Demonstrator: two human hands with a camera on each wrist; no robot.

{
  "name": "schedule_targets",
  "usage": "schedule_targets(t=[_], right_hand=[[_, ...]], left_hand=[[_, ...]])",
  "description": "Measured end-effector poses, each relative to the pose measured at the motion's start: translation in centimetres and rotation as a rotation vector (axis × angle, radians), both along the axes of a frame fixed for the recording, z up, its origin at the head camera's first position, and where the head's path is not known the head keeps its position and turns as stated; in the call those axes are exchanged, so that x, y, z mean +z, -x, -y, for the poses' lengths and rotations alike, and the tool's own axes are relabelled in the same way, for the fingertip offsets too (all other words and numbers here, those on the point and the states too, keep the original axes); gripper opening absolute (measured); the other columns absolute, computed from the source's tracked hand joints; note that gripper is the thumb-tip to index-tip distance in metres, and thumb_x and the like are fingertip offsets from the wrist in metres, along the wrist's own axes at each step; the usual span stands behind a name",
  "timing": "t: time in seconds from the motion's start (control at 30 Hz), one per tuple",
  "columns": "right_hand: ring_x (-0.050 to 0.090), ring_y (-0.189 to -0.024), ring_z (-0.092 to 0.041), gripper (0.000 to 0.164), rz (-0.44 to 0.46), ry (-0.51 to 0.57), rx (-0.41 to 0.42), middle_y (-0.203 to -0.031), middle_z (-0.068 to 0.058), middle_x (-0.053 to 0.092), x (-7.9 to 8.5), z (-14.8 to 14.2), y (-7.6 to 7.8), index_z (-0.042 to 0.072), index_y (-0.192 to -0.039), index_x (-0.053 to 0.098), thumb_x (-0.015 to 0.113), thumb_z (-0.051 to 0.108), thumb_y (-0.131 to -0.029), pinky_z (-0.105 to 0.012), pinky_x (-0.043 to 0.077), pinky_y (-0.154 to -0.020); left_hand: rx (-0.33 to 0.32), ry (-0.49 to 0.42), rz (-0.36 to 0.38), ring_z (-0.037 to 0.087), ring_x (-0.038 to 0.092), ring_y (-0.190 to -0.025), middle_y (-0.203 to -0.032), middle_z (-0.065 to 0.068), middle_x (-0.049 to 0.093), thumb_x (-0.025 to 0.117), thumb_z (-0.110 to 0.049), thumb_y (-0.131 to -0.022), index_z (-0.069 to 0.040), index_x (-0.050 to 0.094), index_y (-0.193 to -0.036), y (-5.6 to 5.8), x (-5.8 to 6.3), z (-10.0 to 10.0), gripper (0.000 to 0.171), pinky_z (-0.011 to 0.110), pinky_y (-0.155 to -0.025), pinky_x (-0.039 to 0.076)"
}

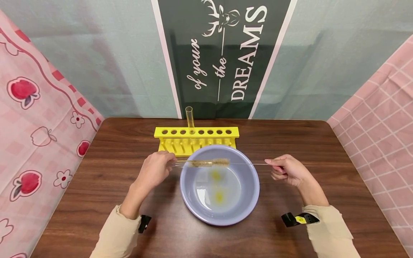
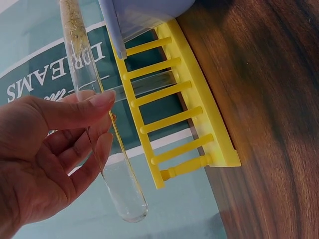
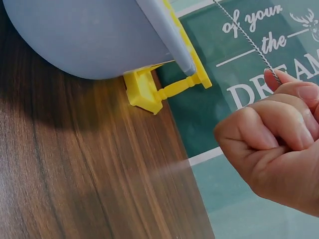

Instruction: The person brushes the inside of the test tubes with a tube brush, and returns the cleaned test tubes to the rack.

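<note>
Over the basin, my left hand [image 1: 157, 167] holds a clear glass test tube [image 2: 127, 194] between thumb and fingers, its rounded end to the left. The bristles of a test tube brush [image 1: 221, 162] lie partly inside the tube and partly outside its mouth. My right hand [image 1: 288, 170] pinches the brush's thin twisted wire handle [image 3: 251, 45] at its right end, the other fingers curled. Beneath them stands a lavender basin [image 1: 187, 195] of water [image 1: 232, 182] with two yellow patches on it.
Behind the basin stands a yellow test tube rack [image 1: 229, 136], partly hidden by the basin's rim. One upright glass tube [image 1: 189, 116] sits in it. The wooden table [image 1: 106, 186] ends at a printed cloth [image 1: 129, 64] at the back, with pink cloths on both sides.
</note>
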State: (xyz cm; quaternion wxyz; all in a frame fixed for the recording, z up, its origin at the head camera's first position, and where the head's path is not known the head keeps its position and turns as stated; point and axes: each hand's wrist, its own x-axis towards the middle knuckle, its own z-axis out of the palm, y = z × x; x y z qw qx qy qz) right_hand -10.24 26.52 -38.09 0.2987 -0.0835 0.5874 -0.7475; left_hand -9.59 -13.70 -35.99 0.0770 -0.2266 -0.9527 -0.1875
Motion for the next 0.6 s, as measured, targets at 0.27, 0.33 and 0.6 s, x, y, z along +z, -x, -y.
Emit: schedule_targets(t=[0.27,0.33,0.6], right_hand=[[0.024,-0.041,-0.008,0.039,-0.476,-0.524,-0.150,-0.047,-0.003,0.035,0.1,0.1,-0.4,-0.003,-0.053,0.047,0.053,0.007,-0.091,-0.030,0.021,-0.037],[0.031,-0.045,-0.008,0.036,-0.559,-0.604,-0.173,-0.049,-0.005,0.042,0.0,0.1,-0.5,-0.002,-0.055,0.051,0.055,0.008,-0.090,-0.028,0.028,-0.041],[0.043,-0.051,-0.012,0.028,-0.720,-0.676,-0.204,-0.054,0.000,0.048,-0.5,0.0,-0.7,0.004,-0.059,0.055,0.059,0.004,-0.087,-0.024,0.036,-0.049]], left_hand=[[0.022,-0.020,0.035,0.021,0.062,-0.076,-0.076,0.002,0.064,0.069,0.010,-0.064,-0.008,0.068,-0.079,0.0,0.2,0.7,0.024,0.039,-0.065,0.048],[0.029,-0.030,0.053,0.022,0.062,-0.077,-0.077,0.003,0.064,0.069,0.010,-0.065,-0.008,0.068,-0.079,0.0,0.3,0.9,0.023,0.039,-0.066,0.048],[0.026,-0.051,0.113,0.021,0.062,-0.077,-0.078,0.002,0.065,0.069,0.009,-0.066,-0.009,0.069,-0.079,0.2,0.1,1.3,0.022,0.039,-0.068,0.049]])
